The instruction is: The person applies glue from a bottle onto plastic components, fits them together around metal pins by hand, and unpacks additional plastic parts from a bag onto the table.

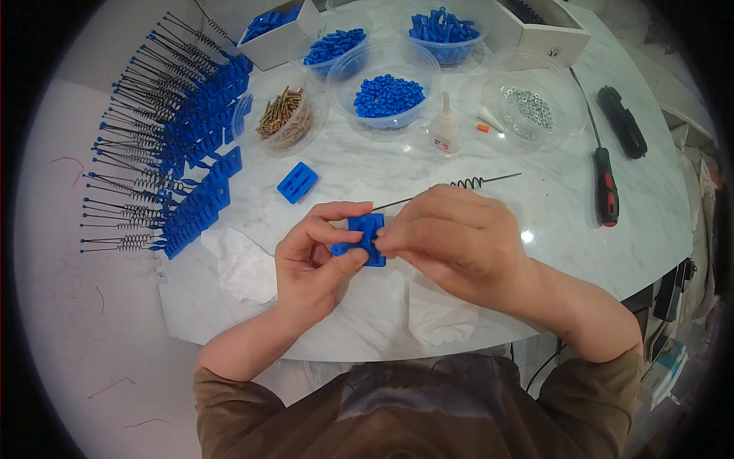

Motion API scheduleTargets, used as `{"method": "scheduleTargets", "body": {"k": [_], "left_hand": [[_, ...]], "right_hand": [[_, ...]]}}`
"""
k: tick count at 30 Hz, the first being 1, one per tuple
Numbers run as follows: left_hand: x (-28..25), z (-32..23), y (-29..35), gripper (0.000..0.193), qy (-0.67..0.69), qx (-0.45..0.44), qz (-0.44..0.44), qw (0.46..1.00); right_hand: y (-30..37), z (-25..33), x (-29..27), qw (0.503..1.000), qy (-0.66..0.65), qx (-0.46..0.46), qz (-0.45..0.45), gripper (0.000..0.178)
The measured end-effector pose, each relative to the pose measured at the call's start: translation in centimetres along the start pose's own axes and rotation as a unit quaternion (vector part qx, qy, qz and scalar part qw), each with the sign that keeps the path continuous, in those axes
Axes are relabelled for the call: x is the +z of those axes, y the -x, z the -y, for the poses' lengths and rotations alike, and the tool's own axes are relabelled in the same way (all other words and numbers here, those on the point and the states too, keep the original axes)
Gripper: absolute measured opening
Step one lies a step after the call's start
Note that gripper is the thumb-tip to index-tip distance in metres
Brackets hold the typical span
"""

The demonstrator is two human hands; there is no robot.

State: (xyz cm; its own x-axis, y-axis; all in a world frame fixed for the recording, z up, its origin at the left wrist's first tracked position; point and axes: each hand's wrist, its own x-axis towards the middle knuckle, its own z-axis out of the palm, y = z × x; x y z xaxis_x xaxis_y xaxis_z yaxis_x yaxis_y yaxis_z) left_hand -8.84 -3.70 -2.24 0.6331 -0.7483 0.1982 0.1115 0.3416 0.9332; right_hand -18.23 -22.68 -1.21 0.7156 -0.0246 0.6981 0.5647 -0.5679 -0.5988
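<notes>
My left hand (317, 256) is closed around the left side of a blue plastic plate (374, 255), held above the table near its front. A blue rounded piece (339, 249) shows between its thumb and fingers. My right hand (459, 237) pinches at the plate's right side; what its fingertips hold, if anything, is hidden. Behind that hand lies a thin black wire with a coiled spring section (468, 183), partly covered by the fingers. Beyond my left hand, a slotted blue plastic plate (297, 183) rests on the marble-patterned table (596, 264).
Many blue parts with coiled black wires (183, 115) stand along the left edge. Tubs hold brass-coloured screws (284, 115), blue beads (388, 96) and metal nuts (529, 112). A small bottle (445, 130) stands mid-table. A screwdriver (605, 187) and black folding tool (621, 122) lie right.
</notes>
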Motion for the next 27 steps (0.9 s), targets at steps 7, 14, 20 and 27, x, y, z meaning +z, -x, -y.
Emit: {"method": "scheduleTargets", "body": {"k": [7,14,20,27], "left_hand": [[0.6,-0.3,0.1,0.023,-0.093,-0.008,-0.016,0.995],[0.9,-0.5,0.2,0.02,-0.099,-0.027,-0.026,0.994],[1.2,-0.9,-0.2,0.022,-0.064,-0.081,-0.022,0.994],[0.5,-0.5,-0.2,0.019,-0.038,-0.013,0.006,0.999]], "right_hand": [[-0.5,0.6,-0.8,0.999,0.017,0.044,0.003,0.02],[-0.2,0.9,-0.3,0.998,0.032,0.048,0.014,0.021],[0.2,0.7,-0.4,0.997,0.042,0.054,0.022,0.02],[-0.1,0.4,-0.8,0.995,-0.046,0.082,0.039,0.016]]}}
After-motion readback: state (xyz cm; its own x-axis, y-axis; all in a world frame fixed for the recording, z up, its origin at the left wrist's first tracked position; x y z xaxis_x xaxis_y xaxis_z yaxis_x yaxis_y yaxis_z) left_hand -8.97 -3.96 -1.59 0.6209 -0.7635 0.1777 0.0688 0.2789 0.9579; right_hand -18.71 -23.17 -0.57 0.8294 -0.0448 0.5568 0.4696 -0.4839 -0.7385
